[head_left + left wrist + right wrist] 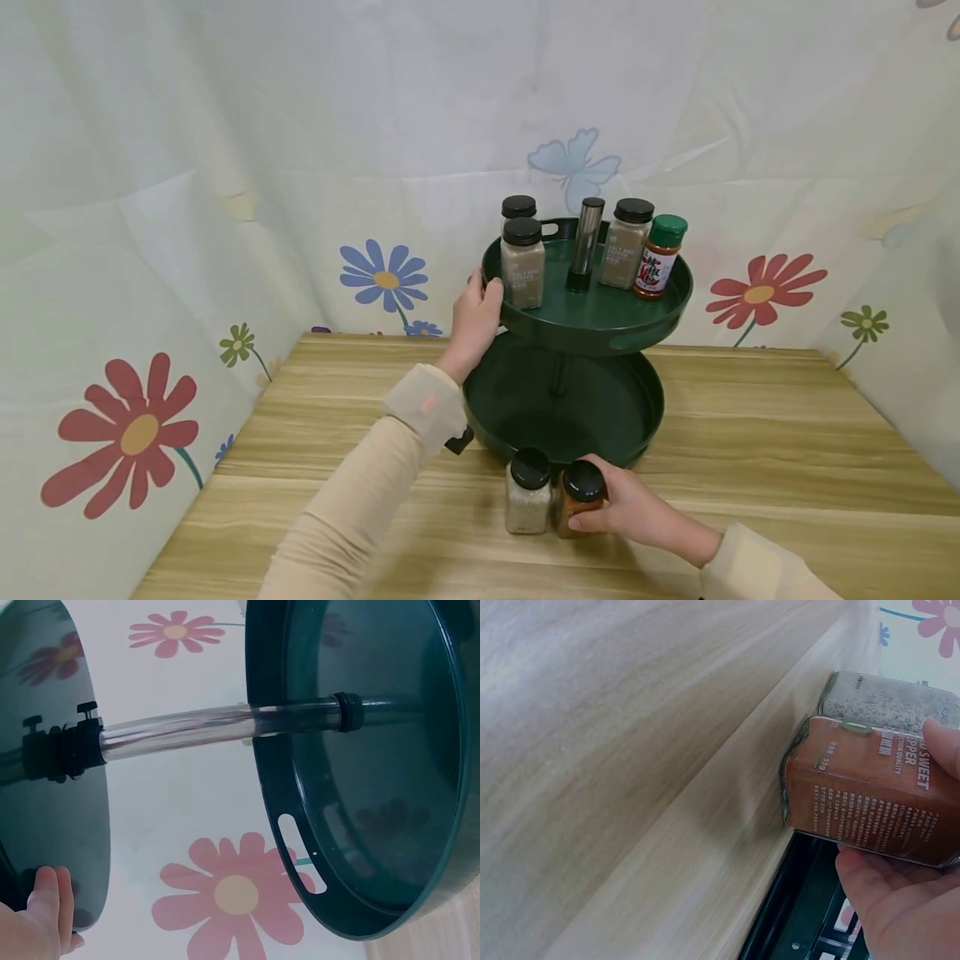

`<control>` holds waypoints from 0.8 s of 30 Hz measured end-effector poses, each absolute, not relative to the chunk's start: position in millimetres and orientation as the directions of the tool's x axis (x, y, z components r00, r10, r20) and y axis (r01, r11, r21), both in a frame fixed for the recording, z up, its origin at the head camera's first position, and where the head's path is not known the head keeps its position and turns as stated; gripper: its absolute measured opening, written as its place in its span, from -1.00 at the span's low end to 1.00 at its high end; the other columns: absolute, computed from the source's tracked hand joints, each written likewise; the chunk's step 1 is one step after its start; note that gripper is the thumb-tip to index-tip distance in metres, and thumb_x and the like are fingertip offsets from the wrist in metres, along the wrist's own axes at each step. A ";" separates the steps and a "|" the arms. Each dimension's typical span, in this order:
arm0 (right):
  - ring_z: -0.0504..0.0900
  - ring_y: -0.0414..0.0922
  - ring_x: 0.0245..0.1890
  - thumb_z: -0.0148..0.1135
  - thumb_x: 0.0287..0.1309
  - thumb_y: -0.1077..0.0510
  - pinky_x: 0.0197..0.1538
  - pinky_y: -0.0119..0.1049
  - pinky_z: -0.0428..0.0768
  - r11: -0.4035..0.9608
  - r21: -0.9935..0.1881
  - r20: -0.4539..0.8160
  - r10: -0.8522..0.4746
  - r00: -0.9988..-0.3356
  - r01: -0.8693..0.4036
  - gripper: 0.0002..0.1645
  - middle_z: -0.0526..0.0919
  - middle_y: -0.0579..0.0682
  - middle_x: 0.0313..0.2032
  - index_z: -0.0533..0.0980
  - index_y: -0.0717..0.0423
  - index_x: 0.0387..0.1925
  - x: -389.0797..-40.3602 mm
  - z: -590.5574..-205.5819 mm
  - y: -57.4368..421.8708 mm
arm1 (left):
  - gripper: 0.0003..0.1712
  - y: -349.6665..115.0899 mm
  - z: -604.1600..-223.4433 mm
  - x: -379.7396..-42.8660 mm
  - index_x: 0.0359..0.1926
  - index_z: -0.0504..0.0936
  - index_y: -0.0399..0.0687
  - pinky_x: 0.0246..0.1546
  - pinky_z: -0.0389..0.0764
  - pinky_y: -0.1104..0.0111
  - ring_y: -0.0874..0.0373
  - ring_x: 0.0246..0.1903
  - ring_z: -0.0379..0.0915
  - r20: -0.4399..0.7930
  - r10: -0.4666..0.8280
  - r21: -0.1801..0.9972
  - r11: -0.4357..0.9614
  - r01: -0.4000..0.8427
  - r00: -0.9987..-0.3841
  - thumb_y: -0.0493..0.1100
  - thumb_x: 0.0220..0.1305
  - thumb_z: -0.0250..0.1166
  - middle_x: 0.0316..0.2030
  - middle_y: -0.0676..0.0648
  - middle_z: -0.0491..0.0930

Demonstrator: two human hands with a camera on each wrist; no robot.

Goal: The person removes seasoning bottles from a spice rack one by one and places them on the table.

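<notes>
My left hand (477,321) grips the left rim of the upper tray (592,333) of a dark green two-tier rack. In the left wrist view, its fingers (51,896) lie against that tray's underside. With thumb and fingers on opposite sides, my right hand (637,506) holds a square spice jar (573,510) with a black lid. Red-brown powder fills this jar, and its label (900,761) reads in part "sweet pepper". Right beside it, on the left, stands a black-lidded jar (528,500) of pale seasoning. Both are in front of the lower tray (555,408), which bears no jars.
On the upper tray stand a salt-and-pepper jar (522,271) with another behind it, a metal post (587,246), a further black-lidded jar (627,246) and a green-capped chilli bottle (660,258). A flower-patterned cloth (450,125) hangs behind the wooden table (787,467).
</notes>
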State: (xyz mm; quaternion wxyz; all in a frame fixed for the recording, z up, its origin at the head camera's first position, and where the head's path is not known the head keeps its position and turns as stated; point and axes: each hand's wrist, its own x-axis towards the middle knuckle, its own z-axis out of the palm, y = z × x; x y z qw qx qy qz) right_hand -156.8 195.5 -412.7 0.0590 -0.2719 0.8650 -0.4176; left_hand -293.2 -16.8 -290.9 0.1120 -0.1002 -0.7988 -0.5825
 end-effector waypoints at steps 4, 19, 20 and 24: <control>0.49 -0.24 -0.27 0.39 -0.18 -0.03 -0.21 -0.16 0.50 0.495 -0.763 0.122 -0.522 -0.844 -0.416 -0.46 0.54 -0.12 -0.31 0.38 0.06 -0.16 -157.1 -413.6 195.5 | -0.40 -16.8 -290.7 -290.7 0.33 0.08 -0.10 0.16 0.27 0.14 0.04 0.13 0.23 0.327 0.024 0.897 0.307 0.318 -0.945 0.05 0.34 -0.22 0.09 -0.18 0.38; 0.48 -0.23 -0.21 0.33 -0.07 0.07 -0.15 -0.19 0.51 0.399 -0.835 0.083 -0.589 -0.804 -0.378 -0.39 0.52 0.00 -0.20 0.32 0.19 0.00 -157.7 -409.4 198.9 | -0.40 -14.7 -291.4 -281.3 0.32 0.10 -0.07 0.17 0.25 0.10 -0.02 0.15 0.20 0.344 0.012 0.893 0.305 0.331 -0.939 0.06 0.33 -0.19 0.23 -0.23 0.24; 0.47 -0.23 -0.22 0.33 -0.07 0.07 -0.15 -0.20 0.51 0.394 -0.837 0.085 -0.591 -0.803 -0.379 -0.39 0.52 0.01 -0.20 0.32 0.20 0.00 -157.6 -409.0 199.0 | -0.37 -14.7 -291.6 -280.7 0.34 0.05 -0.07 0.21 0.21 0.12 -0.01 0.20 0.14 0.336 0.014 0.896 0.304 0.324 -0.942 0.07 0.33 -0.19 0.28 -0.22 0.18; 0.45 -0.23 -0.23 0.32 -0.06 0.09 -0.16 -0.24 0.50 0.370 -0.845 0.102 -0.598 -0.795 -0.386 -0.40 0.50 0.02 -0.21 0.32 0.21 0.00 -157.1 -408.1 199.0 | -0.30 -14.4 -293.3 -279.3 0.38 -0.11 -0.04 0.27 0.10 0.15 0.02 0.30 -0.07 0.310 0.024 0.905 0.299 0.303 -0.950 0.11 0.33 -0.20 0.36 -0.19 -0.02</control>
